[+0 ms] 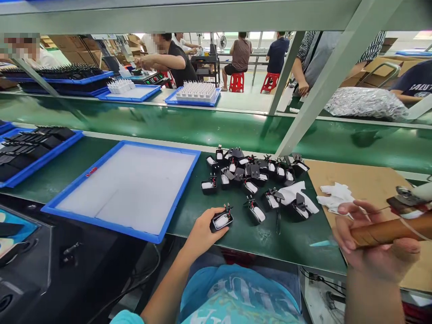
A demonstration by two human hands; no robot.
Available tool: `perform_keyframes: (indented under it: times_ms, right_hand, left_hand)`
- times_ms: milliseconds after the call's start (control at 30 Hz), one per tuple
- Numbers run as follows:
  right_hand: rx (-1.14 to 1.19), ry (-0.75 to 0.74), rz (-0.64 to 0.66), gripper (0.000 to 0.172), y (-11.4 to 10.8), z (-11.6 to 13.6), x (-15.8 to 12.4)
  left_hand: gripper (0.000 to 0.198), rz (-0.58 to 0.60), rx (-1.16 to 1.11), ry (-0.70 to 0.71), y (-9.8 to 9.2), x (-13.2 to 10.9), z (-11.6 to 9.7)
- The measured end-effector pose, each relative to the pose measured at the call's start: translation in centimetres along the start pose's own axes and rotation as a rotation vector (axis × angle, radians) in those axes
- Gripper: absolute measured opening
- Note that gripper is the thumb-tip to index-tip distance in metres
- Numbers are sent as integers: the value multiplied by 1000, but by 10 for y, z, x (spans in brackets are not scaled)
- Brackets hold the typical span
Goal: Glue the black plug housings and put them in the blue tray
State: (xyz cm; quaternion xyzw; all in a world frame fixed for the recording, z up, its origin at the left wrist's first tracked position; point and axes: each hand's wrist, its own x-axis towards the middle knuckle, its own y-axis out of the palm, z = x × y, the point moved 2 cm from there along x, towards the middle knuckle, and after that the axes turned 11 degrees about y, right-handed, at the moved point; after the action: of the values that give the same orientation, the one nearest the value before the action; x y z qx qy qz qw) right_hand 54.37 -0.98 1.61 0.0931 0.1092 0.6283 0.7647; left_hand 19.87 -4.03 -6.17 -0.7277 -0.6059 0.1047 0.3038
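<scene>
My left hand [201,231] rests at the front of the green bench, thumb and fingers closed around a small black plug housing [222,221]. The housing's top is uncovered, showing a white insert, red wire and prongs. Over at the right, my right hand [371,252] grips a thick brown handle [381,232]; a metal and white part sits above it, and its exact kind is unclear. Several similar black housings [249,171] lie in a loose cluster beyond my left hand. One single housing [255,210] lies nearer, between my two hands.
A blue-rimmed white tray [128,189] lies left of the cluster. Farther left, another tray [43,166] carries black parts. Crumpled white cloth [334,195] is on brown board [324,173] at right. A slanted metal post [310,99] rises behind the housings. Co-workers sit beyond the green conveyor [189,130].
</scene>
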Motion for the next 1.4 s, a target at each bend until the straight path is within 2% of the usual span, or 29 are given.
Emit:
perform_keyframes:
  times_ms: [133, 233, 333, 433, 533, 700, 933, 1167, 1400]
  right_hand:
    - [205, -46, 203, 56, 71, 1, -20]
    - [324, -42, 277, 50, 117, 2, -26]
    - [390, -55, 311, 46, 149, 1, -27]
    - [367, -99, 330, 43, 166, 0, -27]
    - [350, -114, 328, 42, 173, -1, -25]
    - [463, -86, 360, 43, 173, -1, -21]
    - [510, -145, 417, 42, 172, 0, -18]
    - [540, -150, 425, 42, 171, 1, -17]
    - [561, -157, 429, 42, 173, 0, -18]
  left_hand:
    - [30, -31, 46, -45, 7, -7, 1]
    - [33, -61, 52, -30, 10, -7, -5]
    - [37, -102, 67, 32, 9, -4, -16]
    - [34, -134, 80, 82, 7, 0, -27]
    - [31, -170, 69, 74, 2, 3, -34]
    - [27, -201, 69, 92, -4, 4, -46]
    - [27, -193, 79, 137, -6, 7, -58]
    - [27, -221, 103, 180, -7, 9, -60]
    - [30, -241, 70, 161, -3, 10, -54]
